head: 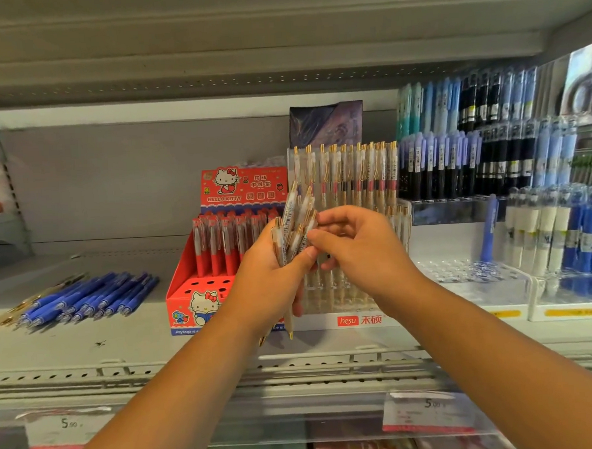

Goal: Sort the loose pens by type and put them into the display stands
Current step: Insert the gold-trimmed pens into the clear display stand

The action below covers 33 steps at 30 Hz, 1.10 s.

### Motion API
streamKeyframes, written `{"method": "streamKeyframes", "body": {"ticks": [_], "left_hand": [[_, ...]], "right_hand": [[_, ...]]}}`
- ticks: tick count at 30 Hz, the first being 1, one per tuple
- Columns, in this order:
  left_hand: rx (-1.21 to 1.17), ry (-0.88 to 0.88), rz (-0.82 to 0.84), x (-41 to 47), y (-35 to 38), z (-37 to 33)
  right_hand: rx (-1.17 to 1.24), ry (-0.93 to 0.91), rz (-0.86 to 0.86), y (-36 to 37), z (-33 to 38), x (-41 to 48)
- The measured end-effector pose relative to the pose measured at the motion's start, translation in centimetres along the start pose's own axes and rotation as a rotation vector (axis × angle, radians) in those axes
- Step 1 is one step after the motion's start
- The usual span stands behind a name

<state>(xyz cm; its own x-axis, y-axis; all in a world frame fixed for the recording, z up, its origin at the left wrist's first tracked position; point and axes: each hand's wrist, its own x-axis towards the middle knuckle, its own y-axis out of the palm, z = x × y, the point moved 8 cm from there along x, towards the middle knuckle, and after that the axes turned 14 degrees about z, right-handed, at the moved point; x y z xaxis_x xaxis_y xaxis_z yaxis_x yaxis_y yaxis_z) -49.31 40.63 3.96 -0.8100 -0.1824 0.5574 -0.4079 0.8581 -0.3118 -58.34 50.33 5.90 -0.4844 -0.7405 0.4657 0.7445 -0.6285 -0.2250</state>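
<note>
The left hand's (273, 280) fingers grip a bundle of gold-clipped pens (296, 221) just in front of the clear hesu stand (327, 320). The right hand's (357, 252) fingers pinch one pen at the top of it. The step looks like singling out. Next, that pen needs drawing free and seating upright in an empty hole.

Soft, even shop light falls from above and in front, so the shelf (88, 341) looks bright while the back panel (114, 182) goes a duller grey. The blue pens (85, 297) throw only faint shadows. The left hand (273, 280), right hand (361, 251) and held pens (295, 231) are a little smeared. Toward the right edge the stands (524, 164) bow and blur, with pale glare on their clear plastic. The price tags (68, 428) below are out of focus, and the bottom strip is dim
</note>
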Motion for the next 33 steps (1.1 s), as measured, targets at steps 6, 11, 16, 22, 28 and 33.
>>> {"method": "streamKeyframes", "body": {"ticks": [6,11,16,22,28,33], "left_hand": [[0.004,-0.003,0.031,-0.1,0.2,-0.1],[-0.021,-0.046,-0.006,-0.1,-0.1,0.3],[-0.098,-0.073,-0.036,0.0,-0.3,0.6],[-0.004,-0.065,-0.122,-0.2,-1.0,0.7],[0.033,-0.072,-0.093,-0.1,-0.6,0.6],[0.044,-0.076,-0.091,-0.1,-0.6,0.6]], "right_hand": [[0.099,0.060,0.001,-0.4,-1.0,-0.1],[0.255,0.059,0.002,-0.7,-1.0,0.0],[0.387,0.012,-0.110,-3.4,-0.3,0.2],[0.260,-0.087,-0.263,-6.9,0.5,0.2],[-0.079,-0.156,-0.284,-7.0,0.7,0.1],[-0.168,-0.073,-0.195,-5.8,-0.3,1.0]]}}
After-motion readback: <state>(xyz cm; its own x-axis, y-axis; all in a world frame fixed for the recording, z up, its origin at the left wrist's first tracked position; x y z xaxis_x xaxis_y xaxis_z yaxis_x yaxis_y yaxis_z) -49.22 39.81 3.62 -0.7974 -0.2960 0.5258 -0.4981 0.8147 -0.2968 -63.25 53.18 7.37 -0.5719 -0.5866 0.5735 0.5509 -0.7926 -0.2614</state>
